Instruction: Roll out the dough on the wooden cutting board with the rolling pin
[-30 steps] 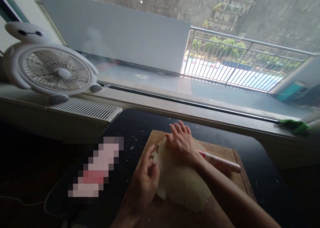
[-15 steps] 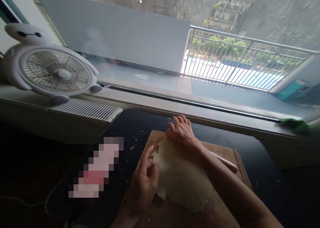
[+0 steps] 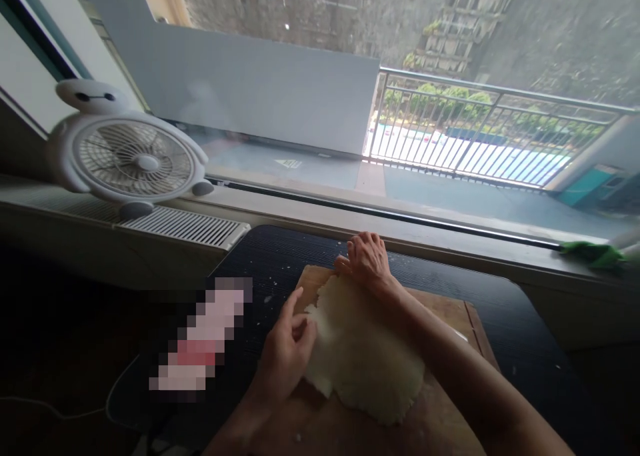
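Observation:
A wide, thin sheet of pale dough (image 3: 367, 356) with a ragged edge lies on a wooden board (image 3: 440, 409). At the board's far edge my right hand (image 3: 369, 256) has its fingers curled over a rolling pin (image 3: 461, 335). Most of the pin is hidden by that hand and forearm; only a glint of its right end shows past the arm. My left hand (image 3: 290, 343) is at the dough's left edge, thumb and fingers apart, holding nothing. Whether its fingertips touch the dough I cannot tell.
The board rests on a dark table (image 3: 255, 263) with white specks. A blurred-out pinkish object (image 3: 200, 343) is at the left. Beyond stand a white fan (image 3: 145, 163) over a slatted radiator (image 3: 200, 226), a window sill (image 3: 320, 209) and a green cloth (image 3: 593, 253).
My right hand's fingers have gone from spread to curled over the rolling pin. Less of the pin's right end shows beside my forearm. The left hand stays by the dough; the view has shifted slightly.

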Demonstrator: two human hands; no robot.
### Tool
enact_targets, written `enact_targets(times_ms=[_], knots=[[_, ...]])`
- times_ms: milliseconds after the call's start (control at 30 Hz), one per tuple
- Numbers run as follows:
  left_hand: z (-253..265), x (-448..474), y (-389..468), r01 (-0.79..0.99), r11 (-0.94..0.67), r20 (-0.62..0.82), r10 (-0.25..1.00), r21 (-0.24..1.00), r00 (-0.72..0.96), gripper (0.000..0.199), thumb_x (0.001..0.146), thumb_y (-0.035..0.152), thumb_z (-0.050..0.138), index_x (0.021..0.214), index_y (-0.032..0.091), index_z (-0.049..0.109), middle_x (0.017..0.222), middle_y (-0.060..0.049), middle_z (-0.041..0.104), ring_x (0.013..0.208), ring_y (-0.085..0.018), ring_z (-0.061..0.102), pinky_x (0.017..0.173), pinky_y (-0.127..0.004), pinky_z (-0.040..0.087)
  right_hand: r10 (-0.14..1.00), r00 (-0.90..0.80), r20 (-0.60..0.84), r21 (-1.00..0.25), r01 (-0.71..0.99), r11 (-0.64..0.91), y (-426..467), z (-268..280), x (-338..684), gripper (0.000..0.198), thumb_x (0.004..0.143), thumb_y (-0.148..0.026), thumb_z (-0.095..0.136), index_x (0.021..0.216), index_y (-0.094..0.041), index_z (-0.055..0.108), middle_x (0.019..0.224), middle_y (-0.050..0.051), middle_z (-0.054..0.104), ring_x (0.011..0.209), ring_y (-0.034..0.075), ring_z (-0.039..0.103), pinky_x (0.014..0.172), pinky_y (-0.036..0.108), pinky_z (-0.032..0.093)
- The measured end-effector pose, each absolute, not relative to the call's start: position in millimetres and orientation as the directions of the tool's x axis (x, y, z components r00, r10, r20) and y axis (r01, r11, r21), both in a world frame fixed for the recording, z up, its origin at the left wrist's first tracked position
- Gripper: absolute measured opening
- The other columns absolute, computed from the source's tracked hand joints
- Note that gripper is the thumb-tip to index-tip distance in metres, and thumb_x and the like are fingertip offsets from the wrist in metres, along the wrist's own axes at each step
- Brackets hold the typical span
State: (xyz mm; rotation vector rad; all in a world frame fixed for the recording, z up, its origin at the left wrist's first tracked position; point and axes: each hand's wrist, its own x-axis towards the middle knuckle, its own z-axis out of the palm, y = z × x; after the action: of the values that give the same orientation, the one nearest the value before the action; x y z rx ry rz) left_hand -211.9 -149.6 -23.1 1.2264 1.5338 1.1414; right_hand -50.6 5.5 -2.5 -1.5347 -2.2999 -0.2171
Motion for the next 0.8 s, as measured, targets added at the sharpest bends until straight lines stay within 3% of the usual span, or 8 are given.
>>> enact_targets(times_ms=[100, 167, 233, 333, 500, 633, 800], knots=[[-15, -221, -125, 0.205, 0.203, -0.181, 0.976, 0.957, -0.122, 0.07, 0.078, 0.035, 0.055, 0.138, 0.012, 0.028, 0.086, -0.004, 0.068, 0.072, -0.016, 0.063, 0.064, -0.024, 0.048, 0.841, -0.386, 0.379, -0.058, 0.897, 0.438, -17, -3, -33, 0.028, 0.092, -0.038, 0.037, 0.084, -0.019, 0.056, 0.089, 0.007, 0.057, 0.086, 0.018, 0.048, 0.079, 0.03, 0.034], [-10, -220, -104, 0.275, 0.214, -0.193, 0.976, 0.937, -0.101, 0.061, 0.075, 0.035, 0.057, 0.129, 0.011, 0.042, 0.086, -0.005, 0.069, 0.073, -0.016, 0.063, 0.063, -0.023, 0.047, 0.821, -0.444, 0.359, -0.053, 0.869, 0.493, -41, -6, -16, 0.029, 0.094, -0.037, 0.033, 0.083, -0.02, 0.053, 0.083, 0.004, 0.057, 0.078, 0.016, 0.048, 0.074, 0.028, 0.034], [-6, -211, -87, 0.332, 0.195, -0.189, 0.981, 0.923, -0.052, 0.042, 0.069, 0.033, 0.061, 0.104, 0.01, 0.062, 0.078, -0.004, 0.069, 0.07, -0.018, 0.062, 0.059, -0.022, 0.046, 0.812, -0.481, 0.33, -0.054, 0.849, 0.525, -61, -7, 3, 0.028, 0.095, -0.036, 0.033, 0.081, -0.02, 0.051, 0.08, 0.003, 0.056, 0.075, 0.015, 0.048, 0.07, 0.026, 0.033], [-1, -194, -82, 0.355, 0.167, -0.179, 0.984, 0.92, 0.002, 0.024, 0.063, 0.03, 0.065, 0.076, 0.01, 0.067, 0.066, -0.003, 0.067, 0.064, -0.019, 0.062, 0.053, -0.022, 0.044, 0.832, -0.478, 0.282, -0.084, 0.852, 0.517, -83, -3, 31, 0.026, 0.095, -0.034, 0.035, 0.077, -0.02, 0.049, 0.077, 0.002, 0.056, 0.072, 0.014, 0.049, 0.065, 0.025, 0.032], [-10, -193, -132, 0.278, 0.153, -0.13, 0.987, 0.948, -0.098, 0.033, 0.073, 0.042, 0.058, 0.085, 0.012, 0.065, 0.077, -0.004, 0.069, 0.069, -0.019, 0.063, 0.056, -0.023, 0.046, 0.842, -0.495, 0.212, -0.144, 0.837, 0.529, -130, -7, 43, 0.024, 0.094, -0.029, 0.037, 0.073, -0.02, 0.047, 0.072, -0.001, 0.054, 0.065, 0.012, 0.046, 0.062, 0.025, 0.031], [-19, -204, -157, 0.319, 0.132, -0.098, 0.988, 0.938, -0.119, 0.033, 0.078, 0.041, 0.054, 0.092, 0.013, 0.064, 0.084, -0.005, 0.07, 0.079, -0.022, 0.064, 0.064, -0.025, 0.049, 0.831, -0.49, 0.264, -0.142, 0.832, 0.536, -132, -10, 14, 0.025, 0.093, -0.029, 0.034, 0.076, -0.021, 0.051, 0.079, 0.002, 0.054, 0.075, 0.015, 0.047, 0.072, 0.027, 0.034], [-27, -199, -152, 0.495, 0.014, 0.074, 0.985, 0.869, -0.158, 0.034, 0.081, 0.036, 0.051, 0.107, 0.016, 0.06, 0.101, -0.008, 0.068, 0.096, -0.024, 0.062, 0.082, -0.03, 0.047, 0.929, -0.268, 0.254, -0.186, 0.929, 0.319, -78, 4, -17, 0.025, 0.092, -0.03, 0.033, 0.093, -0.02, 0.056, 0.102, 0.009, 0.055, 0.094, 0.02, 0.049, 0.083, 0.033, 0.036]])
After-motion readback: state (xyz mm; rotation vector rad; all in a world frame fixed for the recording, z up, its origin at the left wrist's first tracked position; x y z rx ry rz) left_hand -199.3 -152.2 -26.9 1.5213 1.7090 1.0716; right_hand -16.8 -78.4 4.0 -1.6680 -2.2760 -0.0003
